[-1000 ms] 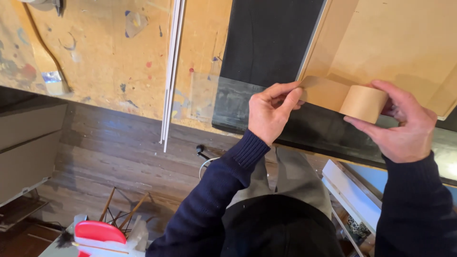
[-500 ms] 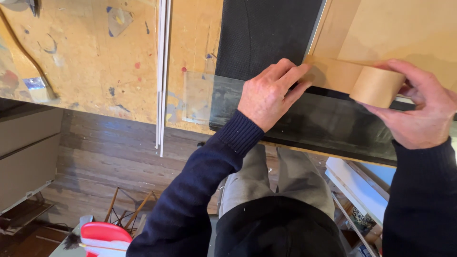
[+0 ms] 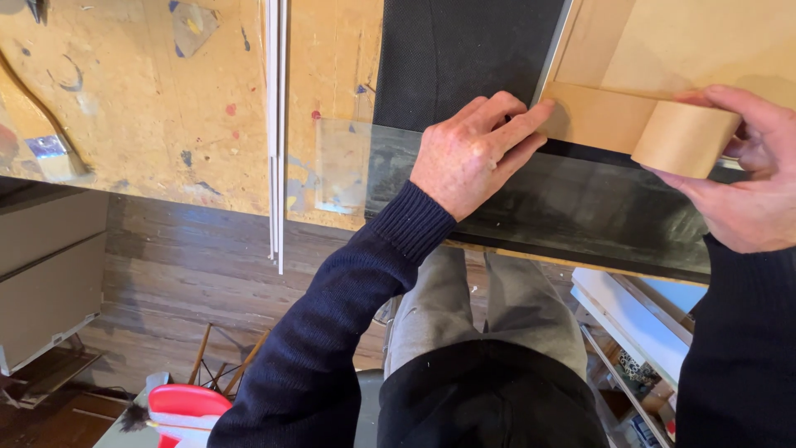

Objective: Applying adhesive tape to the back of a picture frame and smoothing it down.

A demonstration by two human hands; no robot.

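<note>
**Tape laid across the board's near edge**

At the near edge of the workbench (image 3: 149,124), the left hand (image 3: 473,153) lies flat, fingers together, pressing the free end of brown tape (image 3: 593,116) onto the tan board (image 3: 705,41) beside its metal edge. To the right, the right hand (image 3: 746,182) grips the tape roll (image 3: 686,138), thumb over the top and fingers beneath. A dark panel (image 3: 464,50) and a glass sheet (image 3: 344,162) lie under the left hand. White strips (image 3: 275,124) lie on the bench's paint-spotted top, overhanging its near edge.
</note>
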